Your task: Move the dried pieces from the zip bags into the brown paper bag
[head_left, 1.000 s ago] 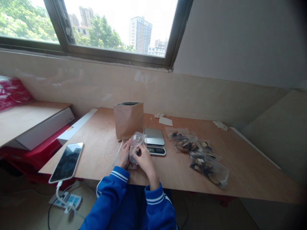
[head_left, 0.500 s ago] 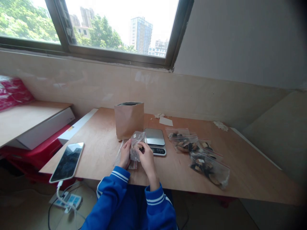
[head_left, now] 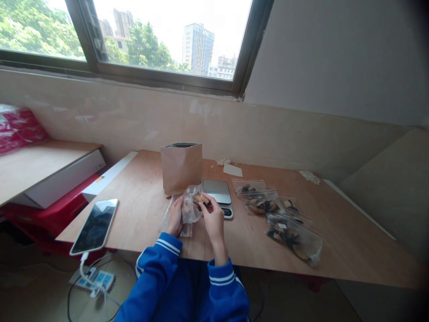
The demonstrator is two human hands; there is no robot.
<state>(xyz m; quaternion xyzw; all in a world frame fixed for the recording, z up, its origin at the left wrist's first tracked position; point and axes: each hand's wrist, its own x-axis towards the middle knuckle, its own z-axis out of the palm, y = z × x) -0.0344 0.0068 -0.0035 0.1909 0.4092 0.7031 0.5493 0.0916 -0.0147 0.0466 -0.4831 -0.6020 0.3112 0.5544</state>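
Observation:
My left hand (head_left: 175, 216) is closed on a clear plastic zip bag (head_left: 191, 212) held above the near part of the table. In my right hand (head_left: 213, 218), thumb and fingers pinch a few brown and black dried pieces (head_left: 202, 200) at the bag's right side. Whether these pieces are inside the bag's mouth or just outside it I cannot tell. Right behind my hands sits a digital kitchen scale (head_left: 217, 191), its display partly covered by my right hand. An upright brown paper pouch (head_left: 181, 170) with its top open stands behind the bag.
Several filled zip bags (head_left: 291, 237) lie on the wooden table (head_left: 234, 250) at the right. A white card (head_left: 232, 170) lies near the wall. At the left edge is a phone (head_left: 95, 227) with a charging cable, above a power strip (head_left: 97, 281).
My right hand has moved slightly right and up, and the brown and black pieces between its fingers now show more plainly. My left hand keeps its hold on the bag.

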